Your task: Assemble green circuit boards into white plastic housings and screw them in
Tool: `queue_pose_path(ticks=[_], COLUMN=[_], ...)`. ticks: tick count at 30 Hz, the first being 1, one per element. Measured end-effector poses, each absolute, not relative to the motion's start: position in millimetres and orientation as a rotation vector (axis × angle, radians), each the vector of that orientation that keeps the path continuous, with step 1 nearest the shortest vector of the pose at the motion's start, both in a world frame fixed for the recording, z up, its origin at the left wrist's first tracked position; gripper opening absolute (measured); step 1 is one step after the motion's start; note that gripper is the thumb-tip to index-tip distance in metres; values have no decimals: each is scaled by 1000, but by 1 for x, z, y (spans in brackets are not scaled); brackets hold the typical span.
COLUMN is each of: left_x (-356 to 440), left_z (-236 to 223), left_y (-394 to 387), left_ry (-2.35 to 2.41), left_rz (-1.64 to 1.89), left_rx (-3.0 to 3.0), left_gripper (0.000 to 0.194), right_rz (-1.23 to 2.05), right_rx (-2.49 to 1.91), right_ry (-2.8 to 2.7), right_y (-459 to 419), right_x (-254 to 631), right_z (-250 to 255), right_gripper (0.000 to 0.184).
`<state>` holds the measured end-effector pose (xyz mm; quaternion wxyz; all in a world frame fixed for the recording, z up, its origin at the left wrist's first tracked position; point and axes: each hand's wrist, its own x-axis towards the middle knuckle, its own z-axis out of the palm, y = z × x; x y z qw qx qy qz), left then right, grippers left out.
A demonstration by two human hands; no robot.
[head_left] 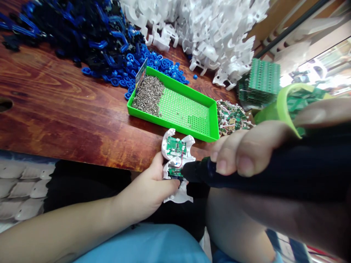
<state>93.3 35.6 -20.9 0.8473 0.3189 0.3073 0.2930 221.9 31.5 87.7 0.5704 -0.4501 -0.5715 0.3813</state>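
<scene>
My left hand [153,186] grips a white plastic housing [179,195] at the table's front edge, over my lap. Inside the housing sit a green circuit board [175,147] and a smaller board below it, with a thin red wire between them. My right hand [246,149] is wrapped around a dark electric screwdriver [263,168] lying nearly sideways. Its black nose meets the housing at the smaller board; the bit's tip is hard to make out. Beyond the housing stands a green tray [175,128] with small metal screws [149,95] heaped at its left end.
Blue and black plastic parts [109,40] are piled at the back left. White housings [214,33] form a large heap behind the tray. To the right are loose small boards [233,117], stacked green circuit panels [264,76] and a yellow-green container [282,106].
</scene>
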Motion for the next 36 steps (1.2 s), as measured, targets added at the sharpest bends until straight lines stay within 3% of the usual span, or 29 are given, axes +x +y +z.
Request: queue_pose_path(ticks=[5, 19, 36], left_x=[94, 94, 94], left_z=[-21, -16, -14], left_y=[35, 37, 38], left_ry=[649, 649, 643], left_rz=[627, 626, 633], left_rx=[689, 639, 581], left_gripper=[64, 66, 59], right_rz=[827, 906, 773], right_rx=[-903, -776, -1003], right_ry=[-1556, -1647, -1504], right_y=[47, 48, 45], right_x=[233, 245, 226], right_z=[85, 81, 88], right_gripper=[31, 29, 30])
